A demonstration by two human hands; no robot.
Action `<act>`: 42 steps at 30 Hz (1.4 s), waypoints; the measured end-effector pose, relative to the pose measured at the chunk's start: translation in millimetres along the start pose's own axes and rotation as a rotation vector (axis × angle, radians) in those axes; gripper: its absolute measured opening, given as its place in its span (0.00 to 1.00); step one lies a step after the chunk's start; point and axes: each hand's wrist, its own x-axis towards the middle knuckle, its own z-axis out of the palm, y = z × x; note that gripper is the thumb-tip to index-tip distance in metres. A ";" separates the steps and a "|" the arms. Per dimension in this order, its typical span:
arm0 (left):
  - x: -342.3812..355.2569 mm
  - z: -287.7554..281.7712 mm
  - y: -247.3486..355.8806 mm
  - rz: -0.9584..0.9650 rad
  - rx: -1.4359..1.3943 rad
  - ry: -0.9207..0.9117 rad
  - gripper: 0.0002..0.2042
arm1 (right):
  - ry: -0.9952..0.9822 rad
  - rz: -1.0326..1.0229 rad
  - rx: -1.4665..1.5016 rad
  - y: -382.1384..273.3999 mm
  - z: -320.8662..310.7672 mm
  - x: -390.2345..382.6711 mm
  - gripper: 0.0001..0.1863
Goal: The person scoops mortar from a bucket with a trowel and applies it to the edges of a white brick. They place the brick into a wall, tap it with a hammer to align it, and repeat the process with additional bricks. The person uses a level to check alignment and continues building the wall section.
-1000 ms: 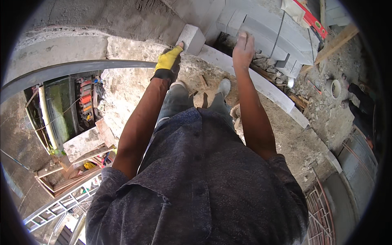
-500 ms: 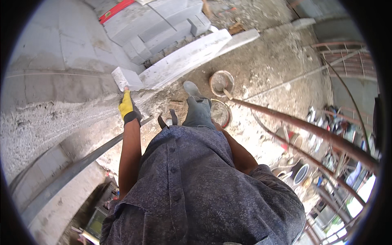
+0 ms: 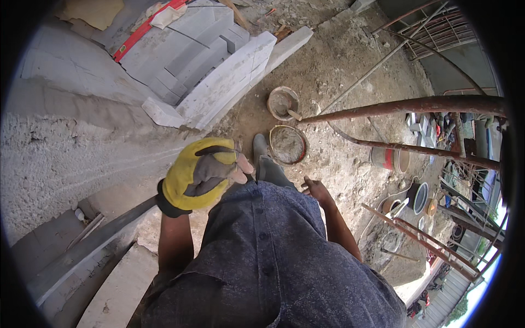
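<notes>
My left hand (image 3: 206,174), in a yellow and grey work glove with bare fingertips, is raised in front of my shirt. Its fingers curl in and the tips press together; a thin dark line shows by them, too fine to name. My bare right hand (image 3: 318,191) hangs low beside my thigh, thumb and fingers apart, with nothing visible in it. A pale block (image 3: 163,112) lies at the end of the wall, beyond my left hand and apart from it. Two round buckets stand past my boot; the nearer one (image 3: 306,152) holds grey mortar (image 3: 286,143).
A red spirit level (image 3: 146,31) lies on stacked grey blocks (image 3: 197,30) at the far left. A wooden handle (image 3: 295,115) leans out of the farther bucket (image 3: 269,103). Rusty poles (image 3: 404,108) cross the right side. A grey beam (image 3: 93,249) runs along the lower left.
My left hand has left the pale block at the wall's end and come back toward my body, its fingers now curled. My right hand has come into view beside my thigh.
</notes>
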 end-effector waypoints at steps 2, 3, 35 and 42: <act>1.2 30.8 47.6 0.230 0.082 -0.324 0.07 | 0.272 -0.125 -0.083 34.6 -9.4 51.6 0.34; -0.7 62.2 79.0 0.389 0.200 -0.439 0.08 | 0.443 -0.260 -0.219 85.2 -32.1 105.7 0.32; -17.1 -53.0 -464.5 -0.901 1.746 -0.233 0.20 | 0.449 0.055 0.883 460.6 -118.0 -80.9 0.23; 83.7 272.6 -486.7 -0.802 1.321 -0.154 0.41 | 0.680 0.178 0.485 639.8 -223.5 -94.0 0.27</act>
